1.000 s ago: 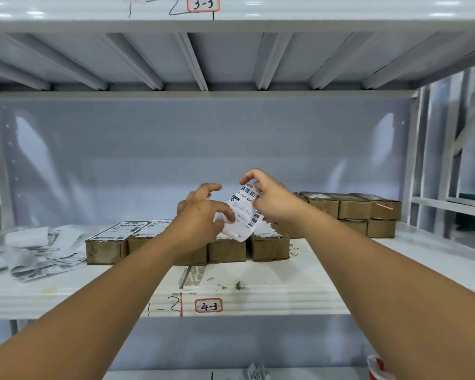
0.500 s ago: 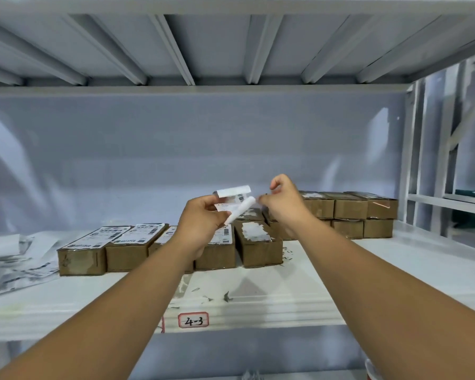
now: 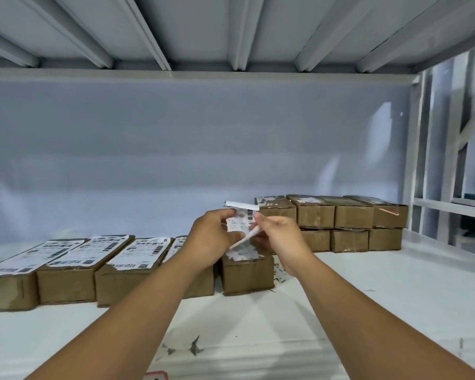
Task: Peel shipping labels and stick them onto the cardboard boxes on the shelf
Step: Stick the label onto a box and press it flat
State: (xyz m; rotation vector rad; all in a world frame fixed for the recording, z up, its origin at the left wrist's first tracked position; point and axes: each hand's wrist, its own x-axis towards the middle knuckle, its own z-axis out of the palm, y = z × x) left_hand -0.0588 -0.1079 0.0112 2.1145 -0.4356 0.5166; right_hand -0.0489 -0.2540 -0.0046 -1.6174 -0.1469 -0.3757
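1. Head view: both hands are raised over the shelf (image 3: 381, 297) with a shipping label (image 3: 239, 221) between them, above the middle of the near row of boxes.
2. The left hand (image 3: 210, 238) pinches the printed label by its left edge, thumb and fingers closed on the paper.
3. The right hand (image 3: 279, 237) pinches a white strip (image 3: 244, 239) that curls away from the label's lower edge. I judge this to be the backing coming off, though which layer is which is hard to tell.
4. Step in hand: peeling, about midway, as the two layers are only partly separated.
5. Directly below sits a bare-topped box (image 3: 247, 278) carrying only torn white residue. It is the likely target.
6. To its left, the labelled boxes (image 3: 74, 266) already carry labels. At far right, the stacked boxes (image 3: 351, 215) look unlabelled, so much of the task remains.
7. The next move calls for pulling the strip fully clear, keeping the sticky face from folding onto itself, then lowering the label flat onto the box top and smoothing it.
8. Paper scraps (image 3: 195, 346) lie on the near shelf edge.
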